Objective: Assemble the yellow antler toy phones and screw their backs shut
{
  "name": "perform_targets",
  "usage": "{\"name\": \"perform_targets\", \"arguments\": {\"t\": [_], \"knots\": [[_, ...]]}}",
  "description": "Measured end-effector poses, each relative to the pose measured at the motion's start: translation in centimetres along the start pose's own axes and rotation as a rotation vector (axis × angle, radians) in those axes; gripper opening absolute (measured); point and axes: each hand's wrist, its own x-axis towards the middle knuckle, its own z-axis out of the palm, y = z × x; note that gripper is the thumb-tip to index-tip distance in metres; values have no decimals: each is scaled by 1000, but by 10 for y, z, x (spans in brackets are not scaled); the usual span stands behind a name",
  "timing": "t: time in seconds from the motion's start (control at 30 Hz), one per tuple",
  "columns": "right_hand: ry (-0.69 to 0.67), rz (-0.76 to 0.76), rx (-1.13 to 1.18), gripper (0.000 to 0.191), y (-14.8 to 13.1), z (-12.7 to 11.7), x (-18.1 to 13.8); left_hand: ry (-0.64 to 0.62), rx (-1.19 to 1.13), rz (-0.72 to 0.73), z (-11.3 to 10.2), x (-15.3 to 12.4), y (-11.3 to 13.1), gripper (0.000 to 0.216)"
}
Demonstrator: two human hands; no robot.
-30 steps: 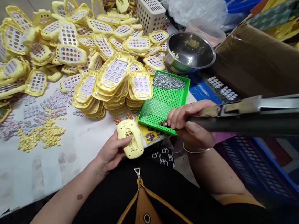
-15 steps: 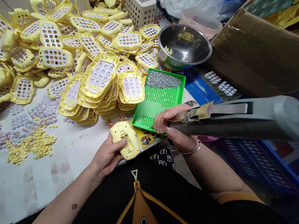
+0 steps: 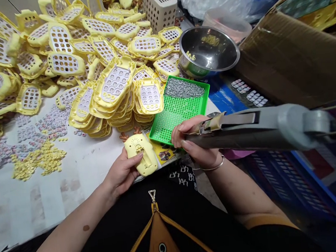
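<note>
My left hand [image 3: 123, 169] grips a pale yellow toy phone [image 3: 143, 166] with brown antlers at its far end. Its back faces up, showing small speaker holes and an open battery compartment; my thumb lies across that. In my right hand [image 3: 197, 145], fingers are wrapped round a long grey and black electric screwdriver [image 3: 252, 129], its body slanting off to the right. The fingers hide part of its front end, at the near edge of a green perforated tray [image 3: 170, 120]. A heap of silver screws [image 3: 184, 88] fills the tray's far side.
Stacked yellow shells [image 3: 114, 87] stand behind the toy, with a larger pile of shells [image 3: 62, 37] beyond. Loose yellow pieces [image 3: 39, 159] lie at left. A steel bowl [image 3: 208, 49], a beige basket [image 3: 160, 8] and a cardboard box [image 3: 279, 59] stand at back right.
The whole view has shifted slightly. The screwdriver's rear end has moved a little left and up in the picture; both hands keep their holds.
</note>
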Motion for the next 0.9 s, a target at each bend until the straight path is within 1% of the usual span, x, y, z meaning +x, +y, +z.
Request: {"name": "perform_targets", "arguments": {"t": [0.1,0.2,0.27,0.33,0.5,0.73,0.9], "knots": [[79,-69,19,25,-13,1,-1,7,-30,29,1,0,-3,60],[161,-136,34,23,-34,9,-4,36,-76,78,3,0,-7,58],[142,-118,68,22,-46,17,-8,59,-101,97,5,0,-9,57],[88,-97,125,22,-51,27,-12,73,-117,105,6,0,-11,56],[2,-89,210,25,-42,41,-20,74,-119,121,7,0,-13,58],[-58,-36,223,21,-30,45,-21,54,-121,122,8,1,-12,58],[-120,15,199,19,-25,46,-21,77,-103,123,9,0,-11,53]]}}
